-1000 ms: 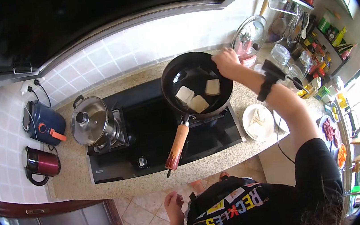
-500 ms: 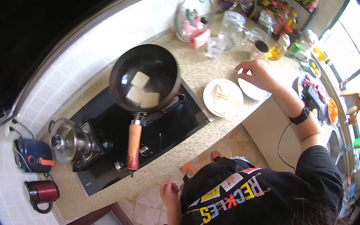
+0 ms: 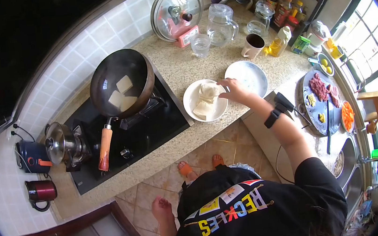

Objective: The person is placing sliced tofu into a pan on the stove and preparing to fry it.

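Observation:
My right hand (image 3: 236, 91) reaches over the right rim of a white plate (image 3: 191, 109), its thumb and index finger apart beside the pale tofu slices (image 3: 204, 109) on it. Nothing shows between those fingers. A second, white plate (image 3: 250, 75) stands just beyond the hand, partly behind it. My left hand (image 3: 162, 209) hangs low over the floor, fingers loosely bent and holding nothing. Three square tofu slices (image 3: 124, 84) lie in the black wok (image 3: 138, 72), whose wooden handle (image 3: 106, 147) points toward me.
The wok sits on a black gas hob (image 3: 153, 136), with a lidded steel pot (image 3: 59, 142) to its left. Behind the plates stand a glass pitcher (image 3: 220, 34), a mug (image 3: 253, 46) and an oil bottle (image 3: 279, 44). A cutting board (image 3: 313, 114) with meat and a knife (image 3: 329, 126) lies right.
My right hand has moved left and down, from above the far plate to the tofu plate. My left hand still hangs low. The camera view has shifted to the right.

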The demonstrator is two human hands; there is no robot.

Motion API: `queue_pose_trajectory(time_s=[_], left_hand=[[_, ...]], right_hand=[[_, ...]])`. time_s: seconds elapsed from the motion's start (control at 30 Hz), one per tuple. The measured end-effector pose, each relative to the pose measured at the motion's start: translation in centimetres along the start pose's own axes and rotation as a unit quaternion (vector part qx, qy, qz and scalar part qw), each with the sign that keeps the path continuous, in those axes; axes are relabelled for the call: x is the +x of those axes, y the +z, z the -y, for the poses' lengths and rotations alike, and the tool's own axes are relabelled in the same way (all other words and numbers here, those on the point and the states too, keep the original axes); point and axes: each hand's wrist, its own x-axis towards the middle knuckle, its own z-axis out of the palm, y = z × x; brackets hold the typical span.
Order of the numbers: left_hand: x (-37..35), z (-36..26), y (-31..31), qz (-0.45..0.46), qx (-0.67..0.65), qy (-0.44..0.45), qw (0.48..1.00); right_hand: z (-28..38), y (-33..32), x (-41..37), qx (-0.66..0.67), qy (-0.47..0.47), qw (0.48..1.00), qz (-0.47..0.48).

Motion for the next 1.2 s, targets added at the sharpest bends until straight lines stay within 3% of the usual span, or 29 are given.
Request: queue_pose_trajectory(time_s=[0.03,0.07,0.17,0.4,0.5,0.57,0.8,0.87,0.9,0.97,1.1,1.2], left_hand=[[-0.4,0.7,-0.3,-0.003,-0.015,-0.005,1.0],[-0.8,1.3,-0.7,-0.007,-0.03,-0.009,0.999],[-2.0,2.9,-1.3,-0.033,-0.066,-0.001,0.997],[-3.6,6.4,-4.8,-0.066,-0.054,-0.025,0.996],[-4.4,7.0,-4.7,-0.078,-0.065,-0.02,0.995],[-3.5,7.8,-5.6,-0.037,-0.05,-0.034,0.997],[-5.5,6.3,-1.5,-0.046,0.025,0.003,0.999],[-5.6,5.9,-1.0,-0.033,0.061,0.018,0.997],[-5.3,6.1,-1.4,-0.036,0.056,0.023,0.998],[-4.1,7.0,-2.5,0.024,0.191,0.122,0.974],[-2.5,7.3,-2.5,0.03,0.23,0.152,0.961],[-2.0,6.2,-1.7,0.048,0.249,0.172,0.952]], right_hand=[[0.4,0.1,0.5,-0.022,-0.026,0.999,-0.012],[0.8,0.0,0.9,-0.042,0.0,0.998,0.038],[-0.9,2.4,2.4,-0.116,-0.048,0.992,0.015],[-2.1,2.9,3.4,-0.098,-0.119,0.987,0.043],[-2.5,2.1,3.9,-0.095,-0.17,0.98,0.041],[-3.2,2.4,4.3,-0.059,-0.254,0.965,-0.008],[-1.9,1.3,4.2,-0.006,-0.214,0.974,-0.076],[-0.9,0.3,3.8,0.068,-0.094,0.991,-0.069],[-0.5,-0.1,3.8,0.07,-0.1,0.99,-0.069],[-0.2,-0.7,3.9,0.094,-0.011,0.995,-0.041],[1.8,-3.1,3.2,0.135,0.004,0.99,-0.03],[4.4,-5.1,3.3,0.155,-0.039,0.987,-0.031]])
